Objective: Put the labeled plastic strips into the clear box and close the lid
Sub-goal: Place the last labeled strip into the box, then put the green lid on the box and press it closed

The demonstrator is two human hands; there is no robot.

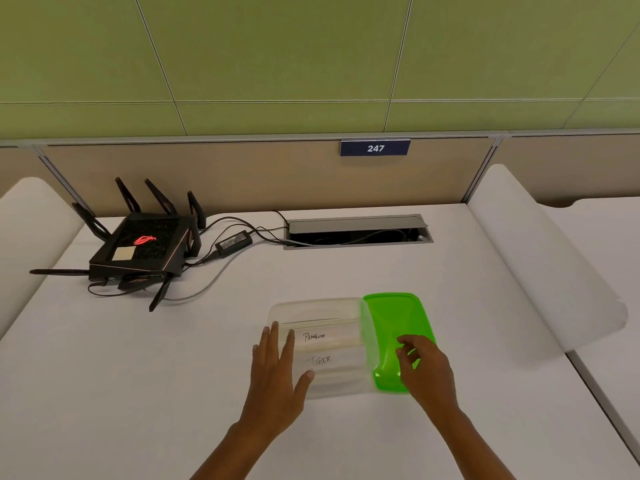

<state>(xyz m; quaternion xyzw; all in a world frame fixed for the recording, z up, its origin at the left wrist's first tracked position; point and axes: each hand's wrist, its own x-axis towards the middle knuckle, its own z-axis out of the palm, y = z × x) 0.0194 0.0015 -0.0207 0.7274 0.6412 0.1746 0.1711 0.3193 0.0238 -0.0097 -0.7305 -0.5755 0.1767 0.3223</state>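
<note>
A clear plastic box (313, 308) sits on the white table in front of me, uncovered. Inside it lie clear strips, one labeled PENGUIN (314, 337) and one labeled TIGER (320, 361). A bright green lid (391, 320) leans against the box's right side, tilted. My left hand (277, 372) rests flat with fingers spread against the box's left side, thumb at the front wall. My right hand (424, 367) lies over the lid's near right part, fingers curled onto its surface; whether it grips the lid I cannot tell.
A black router (145, 245) with antennas stands at the back left, with a power brick (233, 242) and cables running to an open cable hatch (356, 232). A beige partition bears a sign reading 247 (375, 148). White curved dividers flank the table.
</note>
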